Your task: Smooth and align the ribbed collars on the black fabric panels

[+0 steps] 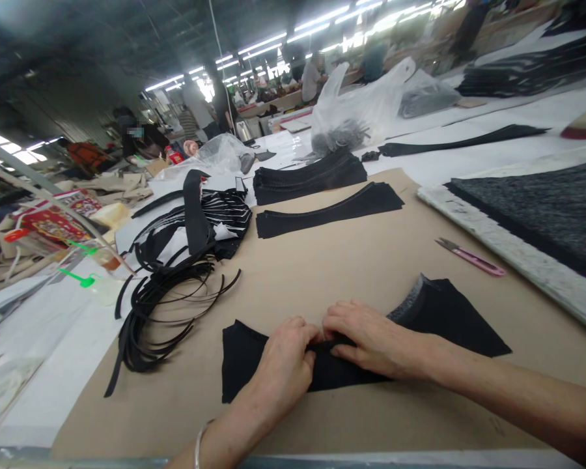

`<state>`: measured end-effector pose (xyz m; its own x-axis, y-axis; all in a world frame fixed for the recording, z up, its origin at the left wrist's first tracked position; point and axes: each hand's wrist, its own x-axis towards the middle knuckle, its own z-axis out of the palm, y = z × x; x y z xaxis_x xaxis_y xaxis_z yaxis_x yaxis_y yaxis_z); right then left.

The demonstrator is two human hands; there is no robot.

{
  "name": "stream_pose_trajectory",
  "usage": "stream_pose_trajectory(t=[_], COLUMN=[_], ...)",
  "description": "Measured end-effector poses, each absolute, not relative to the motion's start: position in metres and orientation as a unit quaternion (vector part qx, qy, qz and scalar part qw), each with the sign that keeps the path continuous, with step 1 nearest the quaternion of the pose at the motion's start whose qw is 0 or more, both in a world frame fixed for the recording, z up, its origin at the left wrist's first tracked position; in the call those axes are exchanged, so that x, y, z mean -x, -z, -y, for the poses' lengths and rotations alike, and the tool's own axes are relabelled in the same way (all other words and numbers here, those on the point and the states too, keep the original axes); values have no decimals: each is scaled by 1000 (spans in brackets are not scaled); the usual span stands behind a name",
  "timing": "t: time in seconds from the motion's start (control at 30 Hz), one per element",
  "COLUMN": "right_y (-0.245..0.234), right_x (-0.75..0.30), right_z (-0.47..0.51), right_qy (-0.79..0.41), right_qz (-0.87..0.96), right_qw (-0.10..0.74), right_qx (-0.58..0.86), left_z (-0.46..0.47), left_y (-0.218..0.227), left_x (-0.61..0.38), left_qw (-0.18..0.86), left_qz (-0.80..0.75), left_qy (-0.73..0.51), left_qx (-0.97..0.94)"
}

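Note:
A curved black fabric piece point(452, 316) lies across the brown board near the front, its grey underside showing along the upper edge at right. My left hand point(288, 355) is closed on the middle of its upper edge, fingertips pinching the cloth. Close beside it, my right hand point(366, 335) pinches the same edge with thumb and fingers. The two hands almost touch, and they hide the stretch of edge between them. Black narrow strips point(146, 319) lie in a loose coil left of the piece.
Pink-handled thread snips point(471, 256) lie at right, near a slab with dark grey fabric point(542, 208). Stacked black pieces point(307, 177) and a single curved stack point(329, 210) sit behind. Green-nozzled bottles point(95, 286) stand at left. A plastic bag point(359, 104) and people are farther back.

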<state>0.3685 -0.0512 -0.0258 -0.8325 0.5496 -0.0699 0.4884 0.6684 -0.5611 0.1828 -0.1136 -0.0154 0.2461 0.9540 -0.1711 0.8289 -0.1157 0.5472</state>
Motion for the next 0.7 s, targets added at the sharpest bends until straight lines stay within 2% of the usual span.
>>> stream_pose_trajectory(t=[0.17, 0.33, 0.43, 0.6, 0.7], right_y=[34, 38, 41, 49, 53], right_x=[-377, -381, -383, -387, -390], right_z=[58, 64, 67, 72, 73], right_qy=[-315, -290, -242, -126, -80], right_qz=[904, 916, 932, 965, 974], right_qw=[94, 132, 139, 118, 114], right_qx=[273, 246, 231, 200, 177], left_z=[124, 130, 138, 162, 172], left_y=[24, 31, 40, 62, 69], left_x=[-184, -184, -185, -186, -182], left_qw=[248, 192, 109, -147, -156], left_qz=[-592, -583, -561, -469, -470], left_qy=[-151, -165, -175, -208, -201], left_qx=[-752, -772, -802, -846, -845])
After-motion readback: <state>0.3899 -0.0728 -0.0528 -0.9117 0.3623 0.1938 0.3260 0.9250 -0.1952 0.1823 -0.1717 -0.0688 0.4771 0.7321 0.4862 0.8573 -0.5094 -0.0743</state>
